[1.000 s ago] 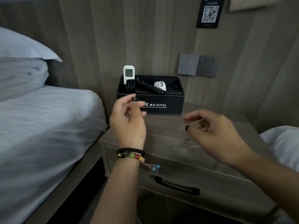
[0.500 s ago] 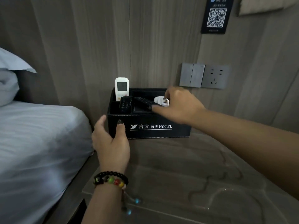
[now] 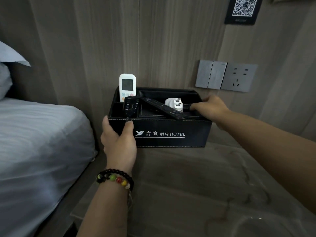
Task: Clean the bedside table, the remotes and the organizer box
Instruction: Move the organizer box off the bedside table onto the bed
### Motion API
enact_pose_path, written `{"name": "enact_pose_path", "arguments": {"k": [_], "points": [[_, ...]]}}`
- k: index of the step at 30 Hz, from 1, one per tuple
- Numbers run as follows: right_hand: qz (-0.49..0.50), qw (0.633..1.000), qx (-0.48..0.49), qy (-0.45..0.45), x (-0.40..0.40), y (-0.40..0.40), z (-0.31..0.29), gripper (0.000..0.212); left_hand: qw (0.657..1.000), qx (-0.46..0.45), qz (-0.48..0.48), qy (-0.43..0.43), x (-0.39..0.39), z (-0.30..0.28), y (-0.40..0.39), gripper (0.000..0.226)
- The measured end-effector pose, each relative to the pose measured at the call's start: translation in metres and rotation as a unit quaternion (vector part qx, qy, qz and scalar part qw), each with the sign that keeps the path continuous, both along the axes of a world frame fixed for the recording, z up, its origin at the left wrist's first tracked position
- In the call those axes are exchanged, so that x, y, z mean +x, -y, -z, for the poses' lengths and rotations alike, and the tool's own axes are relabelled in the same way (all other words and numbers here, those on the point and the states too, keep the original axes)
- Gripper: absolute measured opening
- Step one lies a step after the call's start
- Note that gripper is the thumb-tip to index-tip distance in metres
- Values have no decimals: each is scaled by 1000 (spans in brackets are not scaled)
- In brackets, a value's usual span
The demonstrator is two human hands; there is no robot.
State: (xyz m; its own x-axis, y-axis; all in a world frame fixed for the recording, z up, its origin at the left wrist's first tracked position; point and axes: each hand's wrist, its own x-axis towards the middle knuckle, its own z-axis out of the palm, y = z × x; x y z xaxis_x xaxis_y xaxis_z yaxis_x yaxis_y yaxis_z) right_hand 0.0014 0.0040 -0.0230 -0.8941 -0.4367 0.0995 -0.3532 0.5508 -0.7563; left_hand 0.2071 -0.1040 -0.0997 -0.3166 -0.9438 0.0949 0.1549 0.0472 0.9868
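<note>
Both hands clasp the organizer box (image 3: pixel 171 132) on the desk (image 3: pixel 188 185): left hand (image 3: pixel 119 142) curled round its front-left corner, right hand (image 3: pixel 209 107) closed over its right wall. It looks stiff and light, but the loose remotes (image 3: pixel 162 107) may slide, so hold opposite walls.

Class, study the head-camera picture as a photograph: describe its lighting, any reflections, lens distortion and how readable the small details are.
Head view: dim, soft light with no hard shadows; the table top shows faint pale reflections; wide-angle bending tilts the wall panels and switches outward near the edges; the box lettering reads clearly, while the QR sign is slightly soft.
</note>
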Motion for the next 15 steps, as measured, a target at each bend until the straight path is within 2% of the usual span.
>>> {"name": "enact_pose_path", "arguments": {"k": [2, 6, 10, 15], "points": [[-19, 999, 24, 28, 3, 9, -1, 49, 1000, -13, -1, 6, 1, -2, -3, 83], [-16, 997, 63, 39, 3, 22, -7, 42, 998, -52, -5, 22, 6, 2, -8, 71], [-24, 997, 21, 70, 1, 20, -5, 49, 995, -83, -21, 41, 12, 6, -13, 68], [-27, 989, -16, 143, -1, 13, -3, 36, 995, -90, -26, 45, 16, 8, -19, 80]]}}
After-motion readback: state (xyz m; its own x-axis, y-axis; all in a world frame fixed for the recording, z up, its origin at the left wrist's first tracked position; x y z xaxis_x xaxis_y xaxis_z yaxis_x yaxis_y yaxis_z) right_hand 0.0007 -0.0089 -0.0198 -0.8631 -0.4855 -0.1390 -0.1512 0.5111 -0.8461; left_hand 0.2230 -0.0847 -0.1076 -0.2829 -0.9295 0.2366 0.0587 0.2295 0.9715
